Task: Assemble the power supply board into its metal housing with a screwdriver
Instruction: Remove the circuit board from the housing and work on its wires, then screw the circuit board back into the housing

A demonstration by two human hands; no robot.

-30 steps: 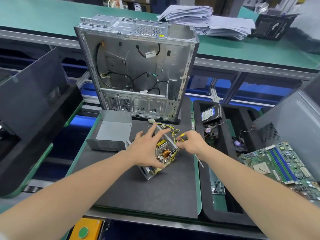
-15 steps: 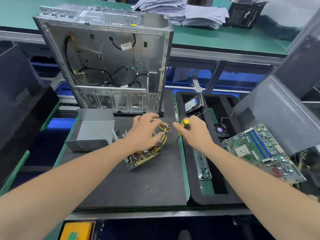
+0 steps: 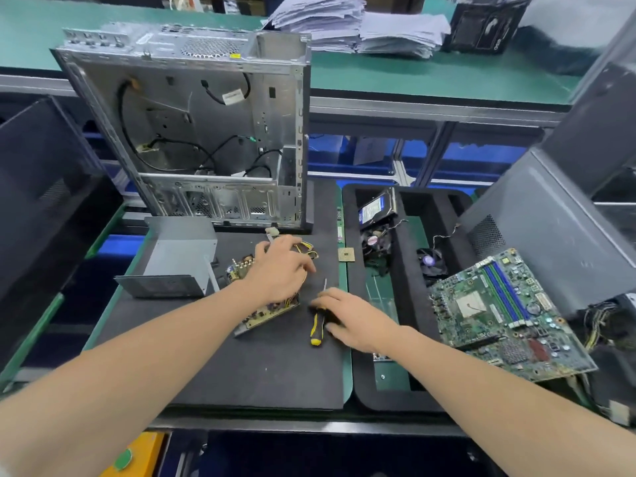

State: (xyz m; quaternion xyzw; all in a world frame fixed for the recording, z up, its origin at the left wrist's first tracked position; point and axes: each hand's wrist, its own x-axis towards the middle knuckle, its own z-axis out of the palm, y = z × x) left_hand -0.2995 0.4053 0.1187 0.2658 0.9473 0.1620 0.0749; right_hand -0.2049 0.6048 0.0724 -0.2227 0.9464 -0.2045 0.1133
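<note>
The board (image 3: 265, 316) lies on the counter (image 3: 241, 366), just right of the metal housing (image 3: 179, 259); the left hand (image 3: 278, 270) clamps its far, wired edge; the right hand (image 3: 354, 318) touches the screwdriver (image 3: 316, 327), grip unclear; the board is likely light, stiff and fragile, best held by its edges

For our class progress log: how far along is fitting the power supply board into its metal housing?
Done: nothing fastened; the power supply board lies outside the empty metal housing. In hand: the left hand holds the board on the mat; the right hand touches the screwdriver lying there. Left: seating the board and driving screws.
</note>
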